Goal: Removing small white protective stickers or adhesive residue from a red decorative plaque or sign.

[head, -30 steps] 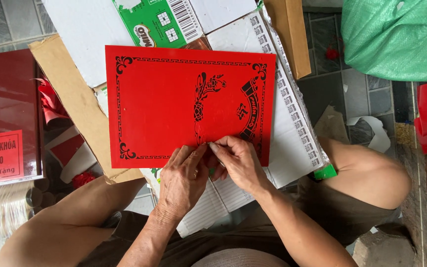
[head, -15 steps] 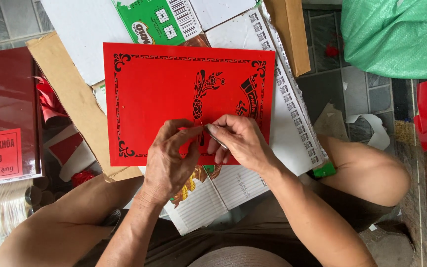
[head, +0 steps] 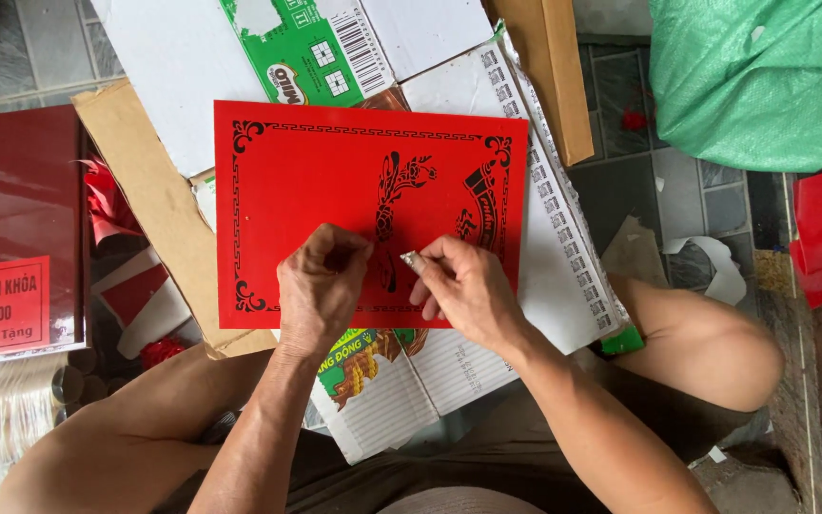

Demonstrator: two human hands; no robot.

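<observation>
A red sheet (head: pixel 335 171) with a black printed border and cut-out figures lies flat on layers of flattened cardboard (head: pixel 154 205) and white printed paper (head: pixel 563 257), in front of the seated person's knees. The left hand (head: pixel 321 286) rests on the lower middle of the sheet, fingers curled and pressing it down, holding nothing that can be seen. The right hand (head: pixel 463 286), just beside it, pinches a small silvery blade (head: pixel 411 258) between thumb and fingers, its tip touching the sheet near the central cut-out. A green sack (head: pixel 763 76) lies at the upper right, and a dark red plaque (head: pixel 11 228) at the left.
</observation>
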